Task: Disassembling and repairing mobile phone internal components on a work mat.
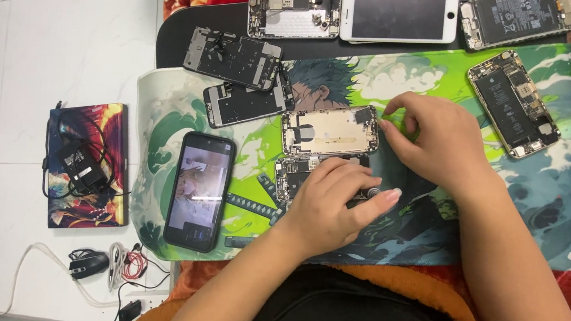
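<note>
Seemingly for steadiness, an opened phone shell [330, 131] is pinched by the right hand [436, 142] while a small tool [371, 192] is gripped in the closed left hand [333, 205].

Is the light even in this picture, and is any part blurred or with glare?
Head view: light soft and even, shadows faint; the white floor looks bright, nearly washed out; the lit phone screen is blurry; the left hand and right hand are sharp.

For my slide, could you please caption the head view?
Left hand and right hand work beside an opened phone shell on a green illustrated mat, amid dismantled phones.
</note>
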